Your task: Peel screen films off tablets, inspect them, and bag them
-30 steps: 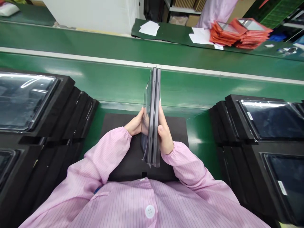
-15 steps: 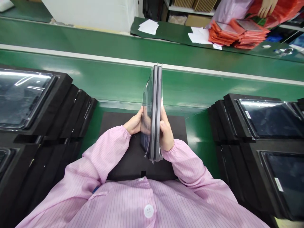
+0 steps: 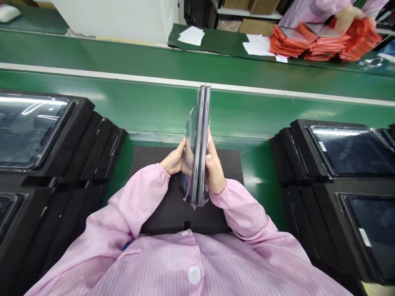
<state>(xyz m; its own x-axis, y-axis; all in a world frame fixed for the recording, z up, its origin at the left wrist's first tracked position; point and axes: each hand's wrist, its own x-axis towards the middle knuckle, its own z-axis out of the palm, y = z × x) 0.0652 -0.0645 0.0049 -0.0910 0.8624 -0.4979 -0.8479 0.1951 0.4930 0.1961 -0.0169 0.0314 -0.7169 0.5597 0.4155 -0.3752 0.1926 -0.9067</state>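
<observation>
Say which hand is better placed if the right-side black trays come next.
Likely the right hand: it holds the tablets from the side nearer those trays, while the left hand holds the far side.

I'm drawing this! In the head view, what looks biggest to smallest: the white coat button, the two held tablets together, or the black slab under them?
1. Black slab, though partly covered
2. Two held tablets, seen edge-on
3. White coat button

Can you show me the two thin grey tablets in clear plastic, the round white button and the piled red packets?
Two thin grey tablets in clear plastic [image 3: 198, 144], head view: one's long side edge.
Round white button [image 3: 194, 274], head view: its middle.
Piled red packets [image 3: 328, 47], head view: the middle pile's front.
</observation>
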